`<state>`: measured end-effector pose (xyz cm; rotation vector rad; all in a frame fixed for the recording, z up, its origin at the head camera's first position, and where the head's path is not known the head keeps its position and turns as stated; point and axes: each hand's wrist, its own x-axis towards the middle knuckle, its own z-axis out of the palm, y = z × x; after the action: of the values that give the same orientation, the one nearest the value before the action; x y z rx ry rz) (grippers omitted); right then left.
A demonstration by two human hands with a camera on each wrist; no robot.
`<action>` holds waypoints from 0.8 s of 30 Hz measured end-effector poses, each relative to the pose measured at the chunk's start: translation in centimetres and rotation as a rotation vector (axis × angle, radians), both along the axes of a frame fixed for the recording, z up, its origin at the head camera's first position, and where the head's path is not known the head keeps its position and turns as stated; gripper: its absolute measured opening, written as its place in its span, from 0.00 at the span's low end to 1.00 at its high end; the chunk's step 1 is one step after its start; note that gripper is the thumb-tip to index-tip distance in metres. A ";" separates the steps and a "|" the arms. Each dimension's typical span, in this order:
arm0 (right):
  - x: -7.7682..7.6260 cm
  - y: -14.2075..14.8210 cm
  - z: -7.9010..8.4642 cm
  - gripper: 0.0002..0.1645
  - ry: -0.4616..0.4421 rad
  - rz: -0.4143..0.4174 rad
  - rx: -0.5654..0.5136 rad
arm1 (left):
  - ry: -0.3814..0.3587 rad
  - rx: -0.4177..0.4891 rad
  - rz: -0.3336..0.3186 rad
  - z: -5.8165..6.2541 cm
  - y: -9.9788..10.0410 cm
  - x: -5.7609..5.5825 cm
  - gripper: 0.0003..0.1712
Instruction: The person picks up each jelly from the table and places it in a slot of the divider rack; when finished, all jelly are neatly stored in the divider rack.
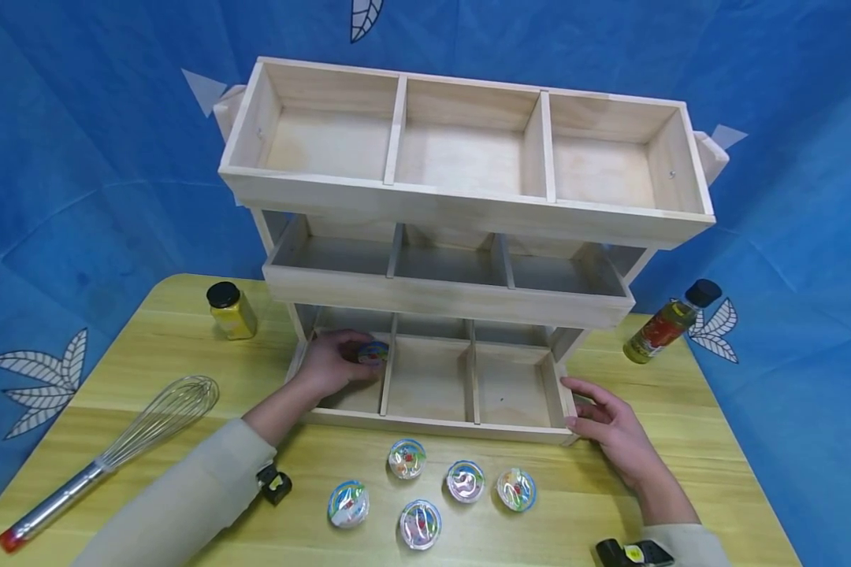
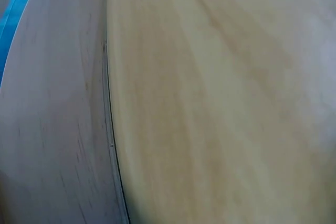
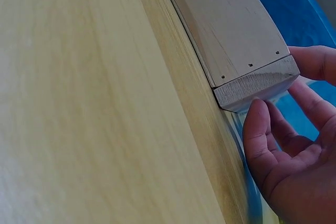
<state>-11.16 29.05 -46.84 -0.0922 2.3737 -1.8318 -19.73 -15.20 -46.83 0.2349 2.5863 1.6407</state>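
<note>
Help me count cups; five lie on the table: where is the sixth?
In the head view, the sixth cup is in the left hand, at the left compartment of the bottom wooden tier, beside a divider.

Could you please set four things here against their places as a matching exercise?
1. Silver wire whisk with red handle end
2. Black-capped bottle with red label
3. Left hand
4. Right hand

A. Touches right end of pale wooden tiered shelf
B. On the light wood table, right of the shelf
C. Holds a round blue-rimmed cup
D. On the table, left of the shelf

Pairs: 1-D, 2-B, 3-C, 4-A
</note>
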 end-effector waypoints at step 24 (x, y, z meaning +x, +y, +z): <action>0.0 -0.1 0.0 0.35 -0.003 -0.007 -0.003 | 0.152 0.124 -0.010 2.4 -1.0 4.3 0.31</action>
<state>-11.14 28.96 -46.82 -0.0818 2.3717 -1.8376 -15.45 -16.15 -44.45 0.3933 2.5861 1.8503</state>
